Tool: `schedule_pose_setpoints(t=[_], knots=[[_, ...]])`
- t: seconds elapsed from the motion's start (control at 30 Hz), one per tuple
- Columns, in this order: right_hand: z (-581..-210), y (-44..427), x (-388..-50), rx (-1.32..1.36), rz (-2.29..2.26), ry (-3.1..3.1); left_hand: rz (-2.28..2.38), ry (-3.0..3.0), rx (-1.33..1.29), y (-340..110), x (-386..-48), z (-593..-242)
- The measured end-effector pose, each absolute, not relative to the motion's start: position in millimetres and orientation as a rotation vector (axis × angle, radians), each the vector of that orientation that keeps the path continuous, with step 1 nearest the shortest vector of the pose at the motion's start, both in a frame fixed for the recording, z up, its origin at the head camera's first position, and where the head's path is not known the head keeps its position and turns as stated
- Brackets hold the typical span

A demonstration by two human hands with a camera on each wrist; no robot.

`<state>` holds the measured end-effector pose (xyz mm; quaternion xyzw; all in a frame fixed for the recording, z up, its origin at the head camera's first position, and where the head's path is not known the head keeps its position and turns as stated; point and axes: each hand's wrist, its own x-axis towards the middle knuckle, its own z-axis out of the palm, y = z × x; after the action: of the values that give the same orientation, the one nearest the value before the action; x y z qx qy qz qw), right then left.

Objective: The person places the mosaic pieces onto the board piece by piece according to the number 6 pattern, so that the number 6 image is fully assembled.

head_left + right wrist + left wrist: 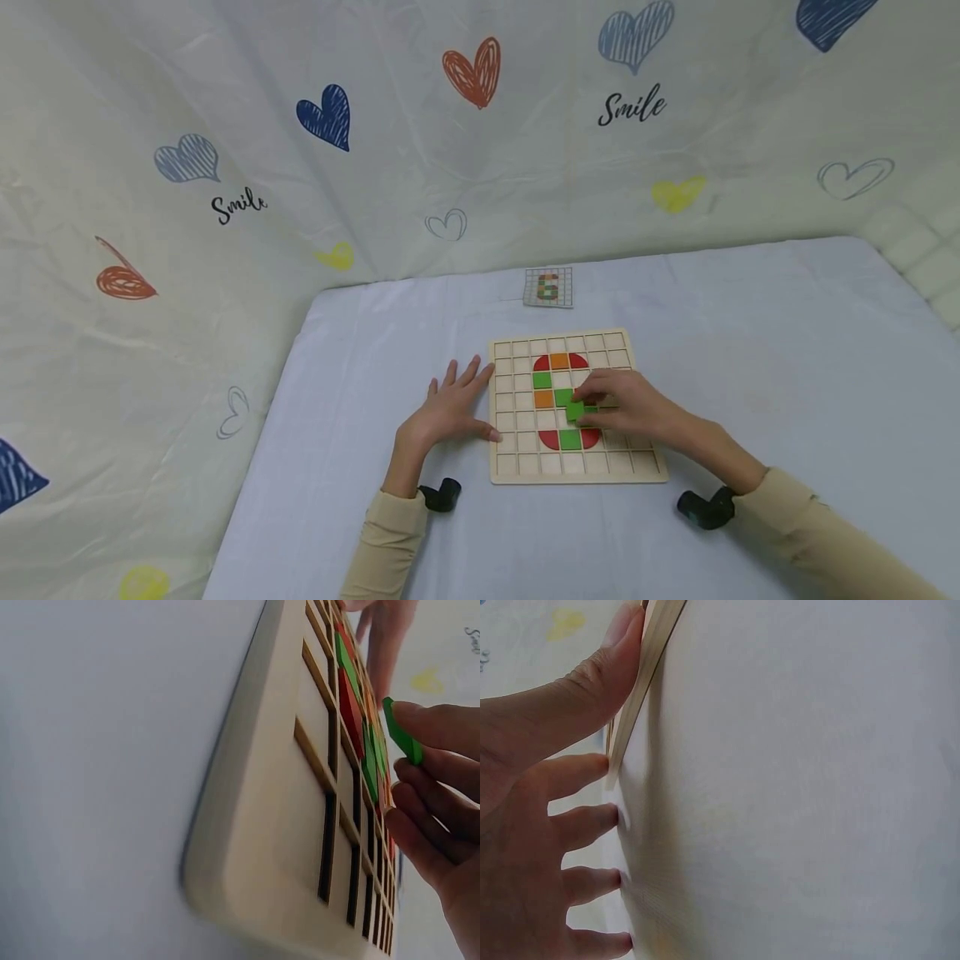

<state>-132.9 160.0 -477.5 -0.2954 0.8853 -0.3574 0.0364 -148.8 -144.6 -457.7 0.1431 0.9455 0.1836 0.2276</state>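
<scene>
A wooden grid board point(525, 465) lies on the table, with red, orange and green tiles set in its middle squares. My right hand point(626, 400) is above the board and pinches a green square tile point(574, 411) between thumb and fingers. In the right wrist view that green tile point(403, 733) is tilted and held clear of the grid. My left hand point(450, 412) rests at the board's left edge with its fingers spread. Its thumb point(621, 652) touches the board's wooden rim point(641, 690). Part of the tile pattern is hidden under my right hand.
A small pattern card point(548, 288) with a printed coloured grid lies behind the board. The white table point(360, 333) meets a cloth backdrop point(525, 167) printed with hearts. A black device is on each wrist, the left one point(442, 495) and the right one point(707, 508).
</scene>
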Motion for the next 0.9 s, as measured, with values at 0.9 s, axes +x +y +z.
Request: schedule_pose_setpoints(t=[0.9], knots=[[-480,121,-129,-0.986,-0.951,2.691,0.496,2.592,0.384,-143,-143,-459]])
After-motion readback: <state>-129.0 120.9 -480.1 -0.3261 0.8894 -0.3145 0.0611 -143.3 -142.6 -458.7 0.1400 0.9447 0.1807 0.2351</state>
